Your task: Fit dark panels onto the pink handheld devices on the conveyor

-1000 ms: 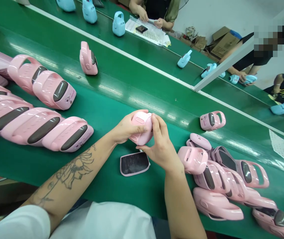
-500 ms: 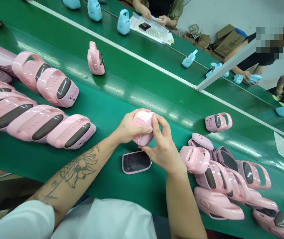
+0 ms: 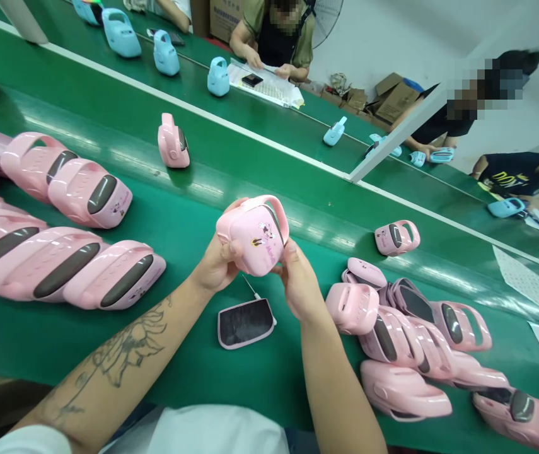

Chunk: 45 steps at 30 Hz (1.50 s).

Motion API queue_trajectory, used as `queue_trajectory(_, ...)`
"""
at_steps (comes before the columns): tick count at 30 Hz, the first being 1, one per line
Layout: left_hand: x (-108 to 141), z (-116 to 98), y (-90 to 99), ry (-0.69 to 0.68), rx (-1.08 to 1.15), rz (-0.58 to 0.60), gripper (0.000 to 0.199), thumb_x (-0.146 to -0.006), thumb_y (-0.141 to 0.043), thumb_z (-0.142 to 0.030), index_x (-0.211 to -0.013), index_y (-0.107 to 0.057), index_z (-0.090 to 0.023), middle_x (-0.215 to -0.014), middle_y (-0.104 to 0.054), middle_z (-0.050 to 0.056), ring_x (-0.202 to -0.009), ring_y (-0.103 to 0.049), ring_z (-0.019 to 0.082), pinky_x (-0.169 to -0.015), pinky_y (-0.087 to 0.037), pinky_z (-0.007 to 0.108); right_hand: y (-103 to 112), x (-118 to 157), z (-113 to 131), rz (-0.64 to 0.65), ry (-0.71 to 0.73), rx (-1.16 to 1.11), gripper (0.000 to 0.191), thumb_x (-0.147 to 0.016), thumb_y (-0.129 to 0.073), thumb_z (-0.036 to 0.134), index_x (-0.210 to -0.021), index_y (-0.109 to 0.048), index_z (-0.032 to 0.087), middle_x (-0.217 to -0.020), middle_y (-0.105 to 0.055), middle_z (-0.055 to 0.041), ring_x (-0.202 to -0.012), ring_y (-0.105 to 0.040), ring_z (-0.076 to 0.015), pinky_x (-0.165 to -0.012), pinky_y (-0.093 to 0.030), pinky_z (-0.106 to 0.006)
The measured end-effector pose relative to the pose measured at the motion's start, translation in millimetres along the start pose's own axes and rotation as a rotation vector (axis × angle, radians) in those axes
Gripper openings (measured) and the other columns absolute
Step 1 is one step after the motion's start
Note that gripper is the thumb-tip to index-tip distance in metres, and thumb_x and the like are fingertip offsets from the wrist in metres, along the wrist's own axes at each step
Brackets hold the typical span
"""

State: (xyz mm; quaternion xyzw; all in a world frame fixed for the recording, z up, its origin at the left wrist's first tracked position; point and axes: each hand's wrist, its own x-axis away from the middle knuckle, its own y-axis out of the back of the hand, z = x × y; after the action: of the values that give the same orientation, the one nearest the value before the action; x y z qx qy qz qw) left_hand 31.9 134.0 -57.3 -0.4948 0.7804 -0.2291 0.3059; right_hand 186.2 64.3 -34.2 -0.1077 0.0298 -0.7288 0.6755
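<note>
Item: pink plastic handled case [image 3: 255, 236] | Place: my 12 o'clock, above green conveyor belt [image 3: 188, 372] | Fingers: my left hand [image 3: 211, 268] and right hand [image 3: 300, 284] grasped its sides | Handling: seemed light, stiff, slippery; I'd grip the body

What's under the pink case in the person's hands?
Under the pink case, a dark-faced pink panel lies on the green belt, a thin rod at its top edge. The left hand and right hand cover the case's underside, so it can't be seen.
</note>
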Motion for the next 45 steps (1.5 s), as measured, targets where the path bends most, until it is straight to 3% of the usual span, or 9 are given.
queue_trajectory(2, 0, 0, 0.2, -0.009, -0.049, 0.051, 0.090, -0.070, -0.098, -0.055, -0.149, -0.061, -0.033, -0.150, -0.067, 0.009, -0.130, -0.068, 0.033, -0.099, -0.061, 0.038, -4, 0, 5, 0.098, -0.092, -0.216, 0.070, -0.096, -0.062, 0.078, -0.145, -0.065, 0.029, -0.147, -0.072, -0.0090, -0.133, -0.069, -0.0336, -0.101, -0.066, -0.049)
queue_trajectory(5, -3, -1, 6.2, -0.042, -0.220, 0.111, 0.098, -0.068, -0.100, -0.056, -0.154, -0.059, -0.030, -0.154, -0.065, 0.012, -0.134, -0.067, 0.035, -0.105, -0.059, 0.039, -3, -2, 8, 0.027, -0.122, -0.339, 0.067, -0.089, -0.076, 0.072, -0.140, -0.067, 0.030, -0.144, -0.074, -0.0068, -0.129, -0.072, -0.0343, -0.097, -0.067, -0.049)
queue_trajectory(9, -8, -6, 13.9, -0.087, -0.438, 0.096, 0.099, -0.072, -0.097, -0.059, -0.154, -0.060, -0.019, -0.148, -0.069, 0.019, -0.131, -0.069, 0.038, -0.106, -0.058, 0.043, 6, -5, 0, -0.140, 0.006, -0.240, 0.071, -0.083, -0.088, 0.059, -0.142, -0.064, 0.028, -0.149, -0.071, -0.0055, -0.141, -0.065, -0.0321, -0.118, -0.056, -0.050)
queue_trajectory(12, -8, -9, 13.7, -0.052, -0.521, 0.071, 0.093, -0.072, -0.099, -0.049, -0.151, -0.062, -0.016, -0.145, -0.072, 0.018, -0.131, -0.069, 0.038, -0.108, -0.057, 0.044, 10, -7, -5, -0.129, 0.109, -0.141, 0.071, -0.086, -0.088, 0.052, -0.147, -0.062, 0.026, -0.156, -0.067, -0.0063, -0.150, -0.058, -0.0306, -0.130, -0.042, -0.050)
queue_trajectory(19, -4, -15, 4.9, -0.049, -0.641, 0.032, 0.082, -0.075, -0.094, -0.048, -0.146, -0.067, -0.016, -0.137, -0.076, 0.013, -0.127, -0.068, 0.038, -0.107, -0.055, 0.044, 8, -5, -4, -0.040, 0.229, -0.049, 0.062, -0.092, -0.083, 0.050, -0.145, -0.063, 0.023, -0.149, -0.071, -0.0119, -0.140, -0.066, -0.0327, -0.123, -0.050, -0.053)
queue_trajectory(26, 0, -14, 0.7, 0.012, -0.596, 0.008, 0.078, -0.077, -0.091, -0.051, -0.143, -0.068, -0.016, -0.132, -0.075, 0.012, -0.122, -0.069, 0.036, -0.106, -0.054, 0.044, 10, -4, -4, -0.021, 0.229, 0.059, 0.065, -0.091, -0.081, 0.058, -0.141, -0.062, 0.023, -0.148, -0.071, -0.0128, -0.139, -0.067, -0.0356, -0.119, -0.054, -0.055)
queue_trajectory(32, -1, -6, 10.9, 0.033, -0.416, -0.001, 0.083, -0.069, -0.099, -0.040, -0.145, -0.071, -0.025, -0.141, -0.071, 0.009, -0.133, -0.063, 0.036, -0.115, -0.050, 0.045, 9, -3, -5, 0.045, 0.198, -0.018, 0.063, -0.094, -0.078, 0.054, -0.145, -0.056, 0.025, -0.154, -0.067, -0.0130, -0.144, -0.064, -0.0356, -0.123, -0.051, -0.059)
queue_trajectory(36, -4, -4, 11.9, 0.056, -0.290, 0.026, 0.081, -0.068, -0.100, -0.035, -0.144, -0.074, -0.028, -0.136, -0.074, 0.008, -0.128, -0.067, 0.033, -0.113, -0.052, 0.044, 9, -2, -6, 0.006, 0.250, 0.012, 0.058, -0.095, -0.077, 0.055, -0.142, -0.057, 0.025, -0.152, -0.068, -0.0129, -0.141, -0.066, -0.0351, -0.119, -0.054, -0.059)
queue_trajectory(45, -7, -7, 12.8, 0.060, -0.334, 0.087, 0.077, -0.070, -0.099, -0.031, -0.143, -0.075, -0.030, -0.139, -0.074, 0.008, -0.131, -0.066, 0.034, -0.115, -0.051, 0.046, 14, -4, -8, -0.112, 0.301, 0.076, 0.067, -0.085, -0.088, 0.054, -0.139, -0.062, 0.023, -0.142, -0.072, -0.0138, -0.133, -0.069, -0.0356, -0.115, -0.057, -0.056)
